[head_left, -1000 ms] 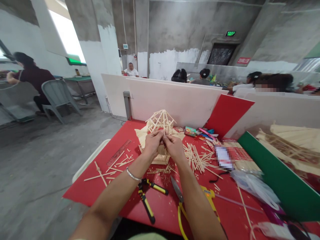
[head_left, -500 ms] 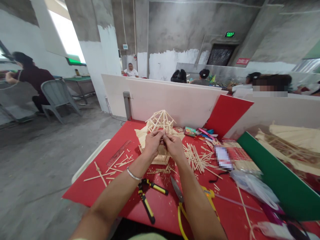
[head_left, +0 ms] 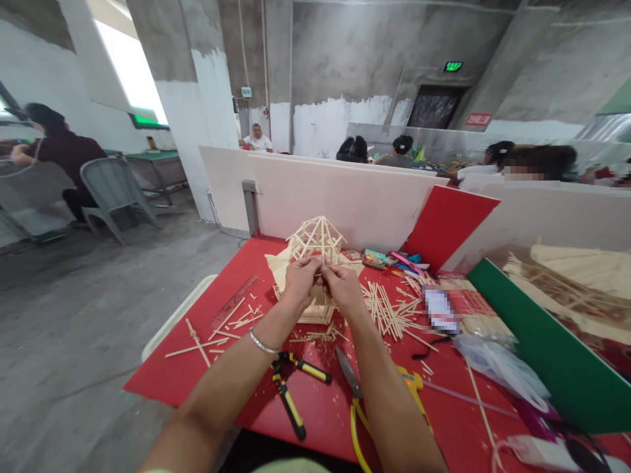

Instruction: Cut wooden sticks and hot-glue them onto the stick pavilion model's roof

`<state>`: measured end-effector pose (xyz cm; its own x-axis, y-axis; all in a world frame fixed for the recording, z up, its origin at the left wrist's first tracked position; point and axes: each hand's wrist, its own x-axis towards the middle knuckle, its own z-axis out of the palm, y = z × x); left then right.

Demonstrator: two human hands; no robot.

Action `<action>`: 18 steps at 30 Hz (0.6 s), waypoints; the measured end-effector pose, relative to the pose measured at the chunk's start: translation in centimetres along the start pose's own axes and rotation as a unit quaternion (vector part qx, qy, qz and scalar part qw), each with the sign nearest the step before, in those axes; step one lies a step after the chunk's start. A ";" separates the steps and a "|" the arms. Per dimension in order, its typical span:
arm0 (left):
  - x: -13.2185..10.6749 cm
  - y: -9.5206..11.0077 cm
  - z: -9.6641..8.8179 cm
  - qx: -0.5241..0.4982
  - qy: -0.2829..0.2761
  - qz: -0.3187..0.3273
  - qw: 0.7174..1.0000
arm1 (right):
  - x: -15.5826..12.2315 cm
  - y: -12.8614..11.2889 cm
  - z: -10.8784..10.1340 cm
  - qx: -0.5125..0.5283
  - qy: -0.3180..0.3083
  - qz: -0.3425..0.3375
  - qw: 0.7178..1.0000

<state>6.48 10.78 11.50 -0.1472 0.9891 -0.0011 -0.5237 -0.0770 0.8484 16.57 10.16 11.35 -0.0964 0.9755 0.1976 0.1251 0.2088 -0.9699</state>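
Observation:
A small pagoda-like model (head_left: pixel 319 238) built of pale wooden sticks stands on the red tabletop, with an open-framed pointed roof and slatted eaves. At its front, my left hand (head_left: pixel 302 281) and my right hand (head_left: pixel 342 284) meet fingertip to fingertip. Both hands are closed in a pinch, and whatever lies between the fingertips is too small and covered to make out. My hands hide part of the model's middle. Below them lie black-and-yellow pliers (head_left: pixel 290 394) and yellow-handled scissors (head_left: pixel 351 374), partly behind my right forearm.
Loose sticks (head_left: pixel 387 309) lie right of the model, and cut pieces (head_left: pixel 241 318) lie left beside a ruler (head_left: pixel 234 301). A yellow glue gun (head_left: pixel 413 381), phone (head_left: pixel 441 310), plastic bag (head_left: pixel 497 368) and green board (head_left: pixel 537 348) occupy the right. White panels (head_left: pixel 345 197) edge the back.

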 end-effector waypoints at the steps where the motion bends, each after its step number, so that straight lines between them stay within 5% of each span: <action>1: 0.0 0.0 0.0 -0.001 0.000 0.000 1.000 | 0.0 0.0 0.0 0.004 -0.001 0.001 1.000; 18: -0.6 0.6 -0.3 -0.067 0.013 -0.038 0.997 | 0.0 0.1 0.1 0.047 -0.007 0.015 0.999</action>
<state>5.99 10.05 11.79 -0.1228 0.9894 -0.0777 -0.6412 -0.0193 0.7671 16.53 10.20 11.22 -0.1071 0.9801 0.1672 0.0353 0.1718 -0.9845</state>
